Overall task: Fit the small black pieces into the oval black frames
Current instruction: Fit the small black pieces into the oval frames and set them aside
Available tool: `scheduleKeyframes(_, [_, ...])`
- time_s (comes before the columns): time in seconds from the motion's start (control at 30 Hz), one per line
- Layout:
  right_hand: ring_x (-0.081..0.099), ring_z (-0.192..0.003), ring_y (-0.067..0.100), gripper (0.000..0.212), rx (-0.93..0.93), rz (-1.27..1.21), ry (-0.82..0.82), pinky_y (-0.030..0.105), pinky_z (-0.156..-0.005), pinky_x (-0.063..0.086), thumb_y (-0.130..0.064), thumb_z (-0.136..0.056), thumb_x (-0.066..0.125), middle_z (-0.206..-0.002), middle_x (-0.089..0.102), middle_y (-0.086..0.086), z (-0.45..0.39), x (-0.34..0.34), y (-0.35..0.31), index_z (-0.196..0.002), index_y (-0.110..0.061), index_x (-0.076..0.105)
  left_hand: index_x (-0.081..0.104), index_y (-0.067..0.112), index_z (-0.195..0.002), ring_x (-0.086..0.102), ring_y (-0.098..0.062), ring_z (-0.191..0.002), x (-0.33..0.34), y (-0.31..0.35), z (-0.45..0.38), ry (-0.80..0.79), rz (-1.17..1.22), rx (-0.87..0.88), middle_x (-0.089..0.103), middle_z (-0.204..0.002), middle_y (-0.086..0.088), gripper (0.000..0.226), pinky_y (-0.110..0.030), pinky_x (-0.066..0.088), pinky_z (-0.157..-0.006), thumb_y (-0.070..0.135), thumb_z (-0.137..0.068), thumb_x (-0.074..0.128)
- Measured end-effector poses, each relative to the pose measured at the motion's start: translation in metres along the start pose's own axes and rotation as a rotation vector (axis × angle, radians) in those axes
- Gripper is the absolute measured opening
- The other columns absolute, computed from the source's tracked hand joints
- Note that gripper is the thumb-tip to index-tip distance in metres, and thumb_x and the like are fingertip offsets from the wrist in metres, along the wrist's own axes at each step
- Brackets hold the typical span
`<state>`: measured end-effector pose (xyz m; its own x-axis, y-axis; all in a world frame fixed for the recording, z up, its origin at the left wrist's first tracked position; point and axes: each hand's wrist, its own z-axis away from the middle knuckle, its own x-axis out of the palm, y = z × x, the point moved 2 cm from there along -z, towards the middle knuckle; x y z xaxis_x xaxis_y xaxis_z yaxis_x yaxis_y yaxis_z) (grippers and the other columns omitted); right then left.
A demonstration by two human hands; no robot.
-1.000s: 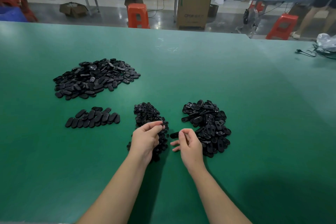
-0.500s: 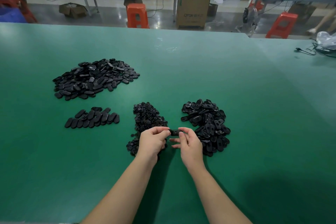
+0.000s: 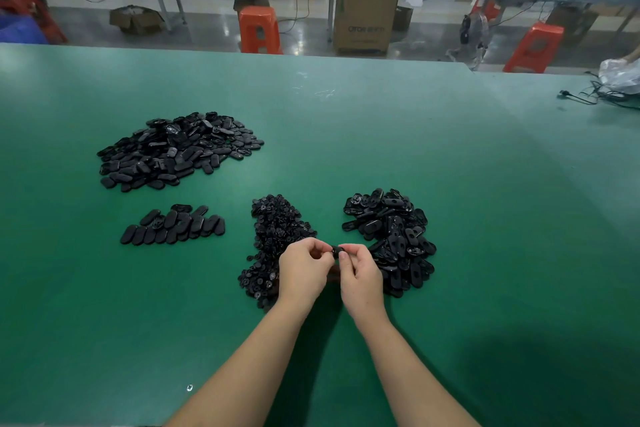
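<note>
While pinched between both thumbs and forefingers, oval frame [image 3: 335, 250] lying crosswise, left hand [image 3: 302, 270] and right hand [image 3: 360, 274] equally near.

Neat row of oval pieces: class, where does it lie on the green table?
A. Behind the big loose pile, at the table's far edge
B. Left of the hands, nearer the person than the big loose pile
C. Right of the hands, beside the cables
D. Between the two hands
B: the row lies left of both hands, nearer the person than the big pile.
</note>
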<state>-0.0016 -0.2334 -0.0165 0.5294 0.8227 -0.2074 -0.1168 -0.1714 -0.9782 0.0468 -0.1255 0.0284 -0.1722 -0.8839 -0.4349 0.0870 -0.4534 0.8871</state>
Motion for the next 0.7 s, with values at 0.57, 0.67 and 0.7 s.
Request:
scheduleKeyframes(0.57, [0.066,-0.078,-0.002,0.02,-0.011,0.002,0.006,0.009,-0.067,0.047,-0.009,-0.102,0.054,-0.087,0.072,-0.007,0.0011,-0.0022,-0.0037,-0.093,-0.026,0.06,0.066,0.025,-0.087,0.062,-0.006,-0.065,-0.0009,0.0016,-0.0045,-0.004,-0.017,0.006,0.068,-0.076,0.006,0.013,-0.006,0.039,-0.047,0.018,-0.085,0.077])
scheduleKeyframes(0.67, [0.066,-0.069,0.001,0.019,0.015,-0.052,0.003,0.014,-0.064,0.05,-0.006,-0.103,0.051,-0.084,0.071,-0.004,0.0013,-0.0026,-0.0035,-0.095,-0.021,0.06,0.067,0.03,-0.096,0.06,-0.003,-0.071,-0.002,0.0005,-0.0073,-0.037,-0.049,0.038,0.066,-0.081,0.008,0.02,-0.007,0.039,-0.053,0.023,-0.084,0.08])
scheduleKeyframes(0.7, [0.067,-0.067,0.004,0.017,0.031,-0.089,-0.008,0.018,-0.063,0.053,-0.006,-0.104,0.05,-0.082,0.071,-0.001,0.0017,-0.0025,-0.0033,-0.096,-0.018,0.059,0.071,0.028,-0.094,0.06,-0.004,-0.073,-0.0027,0.0003,-0.0088,-0.05,-0.079,0.049,0.066,-0.082,0.01,0.015,-0.009,0.038,-0.056,0.025,-0.083,0.081])
